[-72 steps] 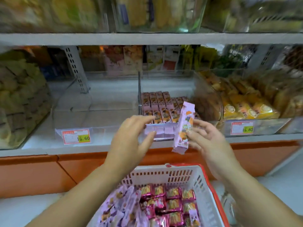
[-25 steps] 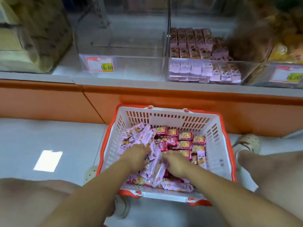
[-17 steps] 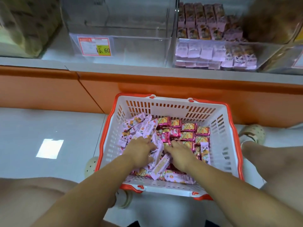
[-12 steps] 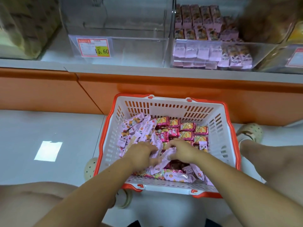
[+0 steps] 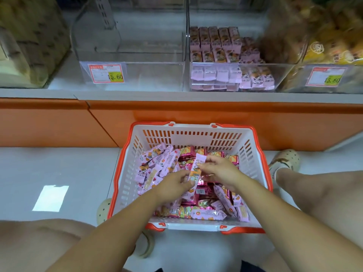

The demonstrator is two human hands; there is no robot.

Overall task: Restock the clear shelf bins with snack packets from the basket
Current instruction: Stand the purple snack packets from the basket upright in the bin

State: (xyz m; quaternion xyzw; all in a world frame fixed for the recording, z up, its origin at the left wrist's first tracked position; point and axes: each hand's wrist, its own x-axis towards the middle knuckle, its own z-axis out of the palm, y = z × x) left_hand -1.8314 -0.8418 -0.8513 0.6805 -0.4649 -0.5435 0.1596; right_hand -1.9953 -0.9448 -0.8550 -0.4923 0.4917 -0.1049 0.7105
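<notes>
A white basket with an orange rim (image 5: 188, 134) stands on the floor below the shelf, holding several lilac and magenta snack packets (image 5: 157, 163). Over it, my left hand (image 5: 172, 185) and my right hand (image 5: 220, 171) together hold one lilac packet (image 5: 196, 169) upright, lifted just above the pile. On the shelf, a clear bin (image 5: 233, 75) holds rows of lilac packets. The clear bin to its left (image 5: 133, 73) has nothing in it and carries a 15.60 price tag (image 5: 107, 73).
An orange shelf base (image 5: 196, 122) runs behind the basket. Bins of tan snacks (image 5: 29, 42) and yellow packets (image 5: 330, 46) flank the clear bins. My knees and light shoes (image 5: 284, 160) sit on the pale floor beside the basket.
After placing a packet on the shelf, both hands dropped into the basket and dug through the pile. Now they have raised a single lilac packet out of it.
</notes>
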